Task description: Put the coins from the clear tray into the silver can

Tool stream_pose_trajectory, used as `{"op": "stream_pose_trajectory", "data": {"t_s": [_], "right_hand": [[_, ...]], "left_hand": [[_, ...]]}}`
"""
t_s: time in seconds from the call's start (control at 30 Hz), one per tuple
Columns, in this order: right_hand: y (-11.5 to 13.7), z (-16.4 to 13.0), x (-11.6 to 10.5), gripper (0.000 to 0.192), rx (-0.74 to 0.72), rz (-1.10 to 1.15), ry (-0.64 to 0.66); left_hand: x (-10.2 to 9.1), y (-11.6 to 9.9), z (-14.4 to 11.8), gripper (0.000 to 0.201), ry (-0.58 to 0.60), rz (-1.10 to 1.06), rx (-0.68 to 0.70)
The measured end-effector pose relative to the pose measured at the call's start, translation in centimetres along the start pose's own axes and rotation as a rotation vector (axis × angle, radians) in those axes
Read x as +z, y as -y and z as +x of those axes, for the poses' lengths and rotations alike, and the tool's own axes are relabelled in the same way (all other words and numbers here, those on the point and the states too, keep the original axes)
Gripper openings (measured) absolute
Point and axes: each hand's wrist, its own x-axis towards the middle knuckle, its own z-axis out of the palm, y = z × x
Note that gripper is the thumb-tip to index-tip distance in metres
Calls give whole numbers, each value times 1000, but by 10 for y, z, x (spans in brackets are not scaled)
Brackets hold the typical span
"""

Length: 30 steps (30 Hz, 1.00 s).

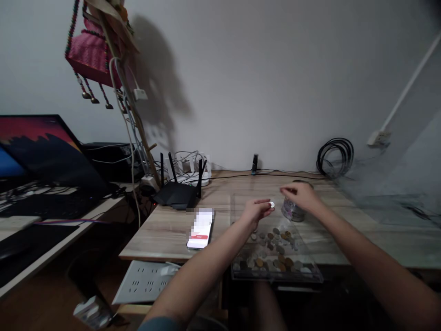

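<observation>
Dim room, pale wall; wooden desk [179, 230] carries a clear tray [310, 271] strewn with coins [272, 250], phone [200, 228] left of it, router [177, 193] behind. Left hand [255, 212] pinches a silvery coin [272, 205] at its fingertips above the tray; right hand [301, 195] curls over the jar [293, 210], grip unclear. Coin is round, no long axis, face roughly toward camera; risk, in my judgement: the light fingertip pinch could slip and drop it among the loose coins.

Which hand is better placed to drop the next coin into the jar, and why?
The left hand, probably: it pinches a silver coin just beside the jar. The right hand rests over the jar's top, seemingly steadying it, and shows no coin; it may need to move clear of the opening.
</observation>
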Motion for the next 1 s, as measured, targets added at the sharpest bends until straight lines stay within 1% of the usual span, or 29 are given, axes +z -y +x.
{"op": "stream_pose_trajectory", "data": {"t_s": [0.03, 0.07, 0.1, 0.17, 0.23, 0.3, 0.33, 0.37, 0.4, 0.43, 0.47, 0.5, 0.57, 0.6, 0.67, 0.7, 0.73, 0.77, 0.87, 0.9, 0.97, 1.0], "right_hand": [[9, -8, 5, 31, -84, 89, 43], [17, -15, 10, 30, -128, 140, 74], [22, -22, 13, 29, -138, 160, 82], [29, -30, 16, 26, -109, 168, 60], [29, -30, 12, 23, -87, 202, 81], [24, -24, 5, 20, -83, 249, 124], [19, -18, 0, 20, -74, 265, 117], [12, -11, -5, 20, -47, 266, 77], [2, -3, -10, 21, 1, 244, 6], [-9, 5, -14, 21, 65, 200, -76], [-21, 13, -17, 22, 133, 140, -151], [-33, 21, -19, 21, 196, 68, -188], [-55, 32, -18, 19, 253, -46, -162], [-63, 35, -15, 18, 257, -76, -132], [-73, 37, -9, 18, 257, -91, -92], [-76, 36, -6, 18, 259, -87, -85], [-77, 36, -4, 18, 264, -81, -78], [-77, 36, -3, 18, 273, -78, -69], [-74, 35, -4, 17, 300, -89, -38], [-70, 35, -5, 19, 306, -116, -42], [-55, 30, -7, 23, 276, -203, -109], [-44, 26, -5, 25, 234, -245, -147]], "left_hand": [[2, 1, -1, 16, 12, -29, 9], [4, 2, -2, 15, 23, -52, 12], [6, 4, -3, 14, 34, -70, 14], [10, 6, -6, 17, 48, -91, 7], [14, 7, -10, 24, 63, -96, -7], [16, 7, -13, 29, 77, -87, -7], [17, 6, -14, 31, 84, -67, 2], [16, 5, -14, 32, 90, -25, 21], [14, 3, -14, 34, 93, 54, 45], [10, 1, -13, 34, 91, 176, 80], [5, -1, -12, 33, 90, 336, 127], [-2, -3, -11, 29, 87, 532, 176], [-19, -7, -11, 21, 95, 939, 340], [-29, -9, -12, 20, 66, 1084, 423], [-48, -13, -13, 24, -49, 1253, 593], [-56, -14, -14, 25, -71, 1313, 646], [-63, -16, -14, 26, -84, 1367, 660], [-69, -17, -14, 26, -77, 1429, 635], [-80, -15, -13, 25, 32, 1656, 475], [-81, -12, -13, 25, 73, 1740, 445], [-81, -6, -13, 25, 152, 1892, 437], [-80, -2, -13, 25, 178, 1953, 441]]}}
